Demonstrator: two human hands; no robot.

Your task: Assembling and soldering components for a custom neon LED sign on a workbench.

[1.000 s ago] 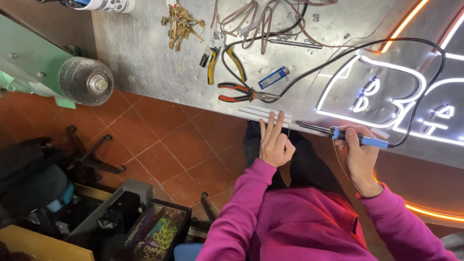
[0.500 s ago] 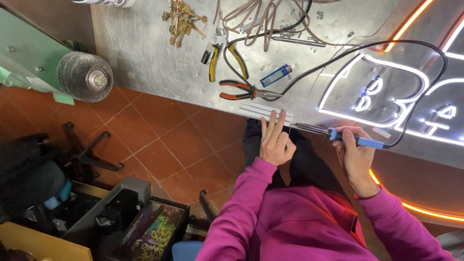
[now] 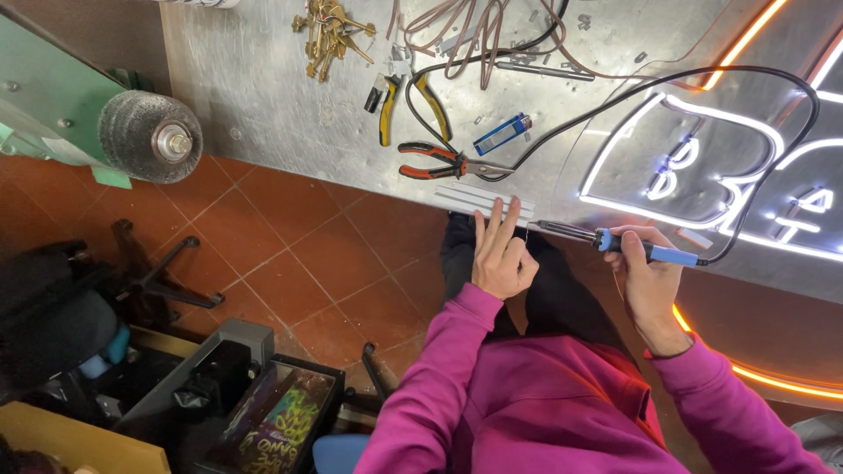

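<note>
Two hands are at work at the near edge of a metal bench (image 3: 263, 96). The left hand (image 3: 502, 259) is laid with two fingers stretched flat onto a pale strip (image 3: 483, 200) that lies along the bench edge, the other fingers curled under — a hold that seems meant to pin the strip so it cannot slide. The right hand (image 3: 648, 281) is closed around the blue handle of a soldering iron (image 3: 619, 246), which is held nearly level with its dark tip aimed toward the strip's right end; whether the tip touches cannot be told. The iron's black cable (image 3: 773, 167) is looped away over a lit neon sign (image 3: 702, 167), probably to keep it off the work. Red-handled pliers (image 3: 443, 162), yellow-handled pliers (image 3: 408, 101) and a blue lighter (image 3: 502, 133) are left just beyond the strip — within easy reach. A bunch of keys (image 3: 329, 25) lies farther back.
</note>
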